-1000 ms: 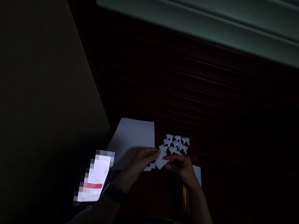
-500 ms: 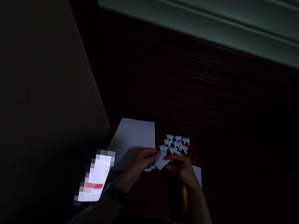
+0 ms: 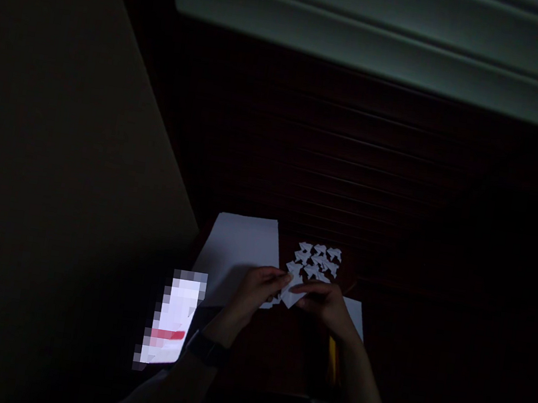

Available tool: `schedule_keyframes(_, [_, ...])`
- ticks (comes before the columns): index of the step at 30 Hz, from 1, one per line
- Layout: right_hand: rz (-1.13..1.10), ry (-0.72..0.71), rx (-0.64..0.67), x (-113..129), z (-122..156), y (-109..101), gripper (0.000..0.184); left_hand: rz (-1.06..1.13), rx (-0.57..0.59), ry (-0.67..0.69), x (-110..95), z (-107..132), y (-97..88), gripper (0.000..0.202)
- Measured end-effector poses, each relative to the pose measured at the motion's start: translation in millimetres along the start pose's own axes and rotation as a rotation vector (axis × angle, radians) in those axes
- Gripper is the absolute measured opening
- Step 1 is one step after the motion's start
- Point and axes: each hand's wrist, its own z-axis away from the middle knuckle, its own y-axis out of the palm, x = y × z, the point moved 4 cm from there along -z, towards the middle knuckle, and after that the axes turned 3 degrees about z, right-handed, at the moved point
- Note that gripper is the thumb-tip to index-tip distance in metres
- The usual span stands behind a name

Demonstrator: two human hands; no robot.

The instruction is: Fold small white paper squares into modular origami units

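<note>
Between my two hands is a small folded piece of white paper (image 3: 292,296), its pointed end toward me. My left hand (image 3: 255,290), with a dark watch (image 3: 209,349) on its wrist, pinches the paper's left edge between thumb and fingers. From the other side my right hand (image 3: 327,304) has its fingers closed on the right edge. Just beyond lie several small folded paper figures (image 3: 318,261), set out in rough rows; the paper I hold overlaps the nearest ones in view.
A stack of white paper sheets (image 3: 242,245) lies at the left of the dark table (image 3: 270,363). In front of it glows a phone screen (image 3: 175,322), partly pixelated. Beside my right forearm are more white paper (image 3: 354,314) and a yellow-orange object (image 3: 333,359).
My right fingers have slid slightly left over the folded paper. My left hand and the paper figures stay nearly where they were.
</note>
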Motion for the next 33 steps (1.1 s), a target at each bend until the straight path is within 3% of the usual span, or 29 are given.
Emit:
schedule_keyframes(15, [-0.011, 0.111, -0.047, -16, 1, -3, 0.024, 0.011, -0.068, 0.023, -4, 0, -1.5, 0.033])
schedule_keyframes(33, [-0.027, 0.053, 0.120, 4, 3, 7, 0.022, -0.015, -0.034, 0.057, -6, 3, 1.7, 0.024])
